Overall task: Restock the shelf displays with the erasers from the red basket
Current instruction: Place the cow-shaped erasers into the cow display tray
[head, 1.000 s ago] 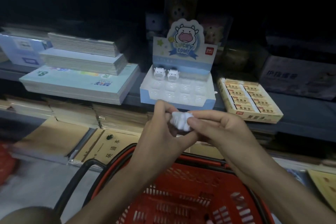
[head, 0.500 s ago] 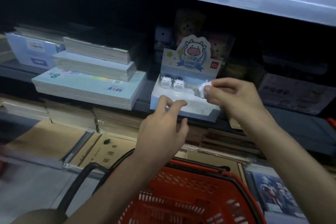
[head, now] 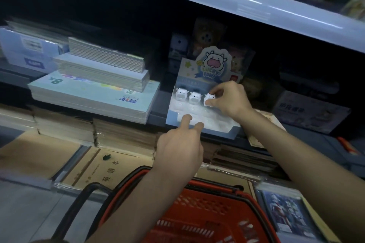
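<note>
- A small white cow eraser is pinched between the thumb and fingers of the right hand, a little right of the middle of the frame.
- The eraser is held at the back row of the blue display tray, just right of two other cow erasers stood side by side there.
- It cannot be told if the tray is touched yet.
- The eraser sits at the left tip of the right hand, so only a small push down seems to be needed.
- The right arm is stretched up from the lower right of the frame.
- The left hand is held lower, with nothing in it. Two straight fingertips are laid on the tray's front edge.
- The red basket is seen at the bottom, under both arms.
</note>
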A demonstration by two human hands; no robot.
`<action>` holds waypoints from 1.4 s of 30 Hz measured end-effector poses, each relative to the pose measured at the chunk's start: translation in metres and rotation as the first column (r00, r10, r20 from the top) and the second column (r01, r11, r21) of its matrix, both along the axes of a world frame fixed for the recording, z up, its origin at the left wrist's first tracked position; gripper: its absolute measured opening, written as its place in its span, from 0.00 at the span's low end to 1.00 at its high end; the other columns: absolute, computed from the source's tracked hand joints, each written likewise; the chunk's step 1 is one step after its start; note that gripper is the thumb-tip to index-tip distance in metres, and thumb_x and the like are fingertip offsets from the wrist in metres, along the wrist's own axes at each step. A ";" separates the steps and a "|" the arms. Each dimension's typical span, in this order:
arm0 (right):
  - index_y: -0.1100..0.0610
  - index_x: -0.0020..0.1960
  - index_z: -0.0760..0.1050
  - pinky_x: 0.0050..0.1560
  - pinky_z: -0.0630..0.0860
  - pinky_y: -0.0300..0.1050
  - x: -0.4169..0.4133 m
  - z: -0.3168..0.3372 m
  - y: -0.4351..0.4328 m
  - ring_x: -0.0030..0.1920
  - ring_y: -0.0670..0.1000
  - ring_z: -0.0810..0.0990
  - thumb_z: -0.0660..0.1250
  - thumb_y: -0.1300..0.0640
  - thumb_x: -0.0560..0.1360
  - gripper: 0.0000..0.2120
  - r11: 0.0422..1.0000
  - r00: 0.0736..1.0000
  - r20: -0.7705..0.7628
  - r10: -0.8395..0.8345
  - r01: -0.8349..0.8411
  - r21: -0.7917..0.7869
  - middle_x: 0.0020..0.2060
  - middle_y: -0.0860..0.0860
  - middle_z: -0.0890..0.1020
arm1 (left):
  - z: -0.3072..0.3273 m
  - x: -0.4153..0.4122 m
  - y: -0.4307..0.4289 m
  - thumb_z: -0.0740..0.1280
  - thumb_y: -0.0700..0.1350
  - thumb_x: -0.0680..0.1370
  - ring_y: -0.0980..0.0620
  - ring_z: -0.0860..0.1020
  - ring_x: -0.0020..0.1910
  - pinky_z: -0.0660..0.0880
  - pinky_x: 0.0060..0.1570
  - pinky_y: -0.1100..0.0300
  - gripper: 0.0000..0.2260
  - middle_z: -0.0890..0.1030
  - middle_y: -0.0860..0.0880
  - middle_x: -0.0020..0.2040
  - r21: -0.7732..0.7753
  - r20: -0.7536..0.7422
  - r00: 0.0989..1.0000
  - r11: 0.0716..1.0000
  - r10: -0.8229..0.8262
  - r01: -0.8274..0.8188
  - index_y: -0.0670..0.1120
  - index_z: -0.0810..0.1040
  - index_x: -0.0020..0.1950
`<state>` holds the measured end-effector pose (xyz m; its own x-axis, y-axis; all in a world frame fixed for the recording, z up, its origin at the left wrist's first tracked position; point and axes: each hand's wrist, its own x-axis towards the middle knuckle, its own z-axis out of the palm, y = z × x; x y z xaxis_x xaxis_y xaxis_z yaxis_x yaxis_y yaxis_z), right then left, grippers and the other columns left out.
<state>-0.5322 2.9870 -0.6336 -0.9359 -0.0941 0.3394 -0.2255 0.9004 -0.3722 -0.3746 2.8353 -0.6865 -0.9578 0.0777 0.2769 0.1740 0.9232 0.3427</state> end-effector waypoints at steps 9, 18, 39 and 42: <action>0.56 0.48 0.83 0.42 0.71 0.42 -0.004 -0.004 -0.013 0.45 0.51 0.80 0.84 0.54 0.66 0.15 0.995 0.995 0.023 -0.097 0.097 -0.020 0.42 0.51 0.83 | 0.007 0.003 -0.002 0.61 0.48 0.84 0.43 0.82 0.47 0.66 0.38 0.54 0.15 0.65 0.49 0.76 0.002 0.046 0.999 1.000 -0.013 0.013 0.52 0.71 0.71; 0.54 0.59 0.84 0.55 0.79 0.48 0.017 0.006 -0.007 0.56 0.55 0.82 0.74 0.61 0.76 0.13 0.978 1.000 -0.024 0.002 0.003 0.206 0.55 0.53 0.85 | 0.002 0.000 -0.004 0.58 0.52 0.85 0.47 0.83 0.49 0.75 0.44 0.54 0.18 0.66 0.54 0.76 0.087 -0.018 1.000 0.996 -0.016 0.018 0.56 0.71 0.75; 0.39 0.57 0.82 0.45 0.82 0.50 0.199 -0.047 0.014 0.45 0.47 0.85 0.79 0.47 0.71 0.16 0.726 0.944 0.076 0.322 -0.195 -0.660 0.48 0.43 0.85 | 0.012 0.023 0.020 0.58 0.68 0.80 0.45 0.82 0.63 0.80 0.59 0.49 0.26 0.81 0.47 0.60 0.992 0.126 0.958 0.042 -0.257 -0.119 0.54 0.83 0.65; 0.40 0.59 0.81 0.46 0.82 0.49 0.199 -0.051 0.018 0.47 0.45 0.85 0.80 0.50 0.71 0.18 0.783 0.953 0.055 0.299 -0.212 -0.584 0.49 0.41 0.85 | 0.008 0.024 0.031 0.57 0.68 0.80 0.44 0.82 0.59 0.80 0.50 0.53 0.26 0.79 0.48 0.56 0.988 0.102 0.961 0.140 -0.257 -0.068 0.55 0.82 0.67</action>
<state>-0.3336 3.0054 -0.6846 -0.9455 -0.1683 0.2787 -0.3249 0.4351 -0.8397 -0.3507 2.8660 -0.6788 -0.9999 -0.0080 0.0113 0.0129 -0.2432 0.9699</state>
